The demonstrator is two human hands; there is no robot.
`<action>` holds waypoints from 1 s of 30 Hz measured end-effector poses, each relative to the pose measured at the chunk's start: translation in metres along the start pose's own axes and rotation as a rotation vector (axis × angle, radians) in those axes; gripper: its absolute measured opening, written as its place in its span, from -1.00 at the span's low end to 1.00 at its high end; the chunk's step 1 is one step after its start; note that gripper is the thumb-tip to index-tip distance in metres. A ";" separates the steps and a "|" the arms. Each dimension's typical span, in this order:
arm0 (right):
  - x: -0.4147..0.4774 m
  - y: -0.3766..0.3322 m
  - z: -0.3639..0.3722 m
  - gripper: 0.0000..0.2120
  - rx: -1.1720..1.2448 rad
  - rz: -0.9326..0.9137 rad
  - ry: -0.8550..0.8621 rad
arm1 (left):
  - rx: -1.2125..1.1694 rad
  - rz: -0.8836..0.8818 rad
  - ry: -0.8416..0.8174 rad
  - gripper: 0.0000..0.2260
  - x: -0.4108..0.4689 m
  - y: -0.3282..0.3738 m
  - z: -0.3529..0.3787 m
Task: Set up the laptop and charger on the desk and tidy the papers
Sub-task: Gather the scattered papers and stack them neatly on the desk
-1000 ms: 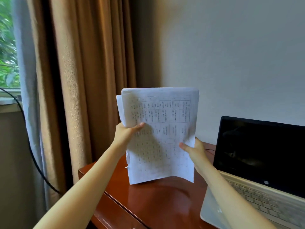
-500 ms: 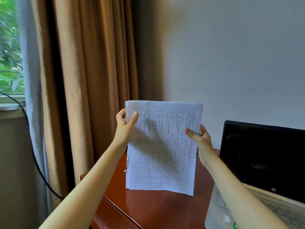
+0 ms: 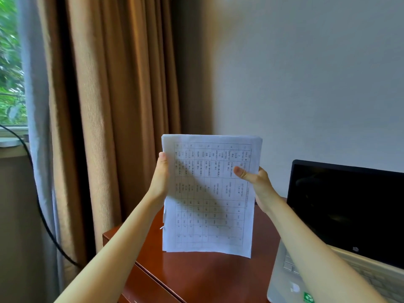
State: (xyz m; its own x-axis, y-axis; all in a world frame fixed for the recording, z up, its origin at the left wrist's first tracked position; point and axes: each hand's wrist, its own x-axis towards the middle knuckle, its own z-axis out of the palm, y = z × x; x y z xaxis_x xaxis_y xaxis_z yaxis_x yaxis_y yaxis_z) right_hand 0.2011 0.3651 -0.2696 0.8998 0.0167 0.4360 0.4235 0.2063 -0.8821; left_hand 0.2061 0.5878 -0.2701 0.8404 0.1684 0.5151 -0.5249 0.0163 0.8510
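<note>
- Above the reddish wooden desk (image 3: pixel 207 278), I hold a stack of printed papers (image 3: pixel 209 197) upright, the table-covered front page facing me; I cannot tell whether its lower edge touches the wood.
- My left hand (image 3: pixel 160 176) grips the stack's left edge, thumb at the front, fingers hidden behind.
- My right hand (image 3: pixel 255 182) pinches the right edge, thumb flat on the page.
- Right of the papers, the open laptop (image 3: pixel 341 215) sits on the desk, screen dark.
- A brown curtain (image 3: pixel 113 106) hangs at left, a black cable (image 3: pixel 39 204) beside it.
</note>
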 end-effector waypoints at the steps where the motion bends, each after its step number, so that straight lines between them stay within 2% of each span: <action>1: 0.001 -0.001 0.000 -0.67 -0.004 0.013 -0.020 | 0.000 0.006 -0.019 -0.53 -0.002 0.001 0.001; 2: 0.001 -0.002 -0.001 -0.62 0.016 0.032 -0.042 | -0.010 0.007 -0.023 -0.54 -0.004 0.000 0.001; 5: 0.002 -0.003 -0.007 -0.26 0.063 0.089 -0.081 | -0.007 -0.049 -0.028 -0.62 -0.004 -0.009 -0.006; 6: 0.002 -0.003 -0.006 -0.25 0.029 0.104 -0.090 | 0.021 -0.067 -0.051 -0.64 -0.005 -0.012 -0.008; 8: 0.001 -0.001 0.003 -0.54 -0.021 0.107 -0.072 | 0.068 -0.062 -0.102 -0.66 -0.008 -0.016 -0.010; 10: -0.001 0.000 0.012 -0.82 -0.018 0.064 0.085 | 0.074 -0.066 -0.182 -0.72 -0.011 -0.017 -0.014; 12: 0.001 0.002 0.011 -0.89 0.042 0.055 0.207 | 0.110 -0.134 -0.305 -0.84 -0.015 -0.019 -0.024; 13: 0.004 0.003 0.007 -0.89 0.094 0.067 0.254 | 0.167 -0.171 -0.362 -0.72 -0.016 -0.021 -0.032; 14: 0.005 0.003 0.003 -0.83 0.156 0.087 0.298 | 0.224 -0.203 -0.401 -0.53 -0.019 -0.025 -0.039; 16: 0.007 0.006 -0.005 -0.44 0.261 0.156 0.366 | 0.258 -0.244 -0.358 -0.26 -0.024 -0.038 -0.052; 17: 0.008 0.009 -0.008 -0.28 0.297 0.182 0.392 | 0.194 -0.282 -0.278 -0.25 -0.025 -0.045 -0.056; 19: 0.010 0.021 -0.013 -0.07 0.376 0.203 0.389 | -0.102 -0.357 -0.090 -0.44 -0.030 -0.059 -0.056; 21: 0.013 0.037 -0.013 0.08 0.436 0.209 0.339 | -0.366 -0.404 -0.019 -0.57 -0.040 -0.064 -0.043; 22: 0.007 0.038 -0.006 -0.02 0.479 0.198 0.302 | -0.394 -0.409 -0.027 -0.59 -0.044 -0.067 -0.035; 24: -0.004 0.037 0.009 -0.58 0.539 0.184 0.287 | -0.389 -0.402 -0.015 -0.60 -0.050 -0.067 -0.017; 25: -0.008 0.039 0.011 -0.78 0.555 0.187 0.270 | -0.378 -0.386 0.028 -0.63 -0.051 -0.064 -0.011; 28: -0.017 0.042 -0.004 -0.83 0.533 0.153 0.171 | -0.344 -0.329 0.181 -0.87 -0.043 -0.052 -0.015; 30: -0.025 0.037 -0.025 -0.87 0.459 0.150 0.132 | -0.301 -0.282 0.219 -0.87 -0.034 -0.047 -0.029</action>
State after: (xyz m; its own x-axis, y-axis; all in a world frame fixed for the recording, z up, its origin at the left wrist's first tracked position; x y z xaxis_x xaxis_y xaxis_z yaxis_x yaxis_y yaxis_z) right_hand 0.1970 0.3476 -0.3172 0.9655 -0.0385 0.2576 0.2251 0.6208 -0.7509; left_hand 0.1987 0.6100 -0.3303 0.9245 0.3202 0.2067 -0.3232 0.3714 0.8704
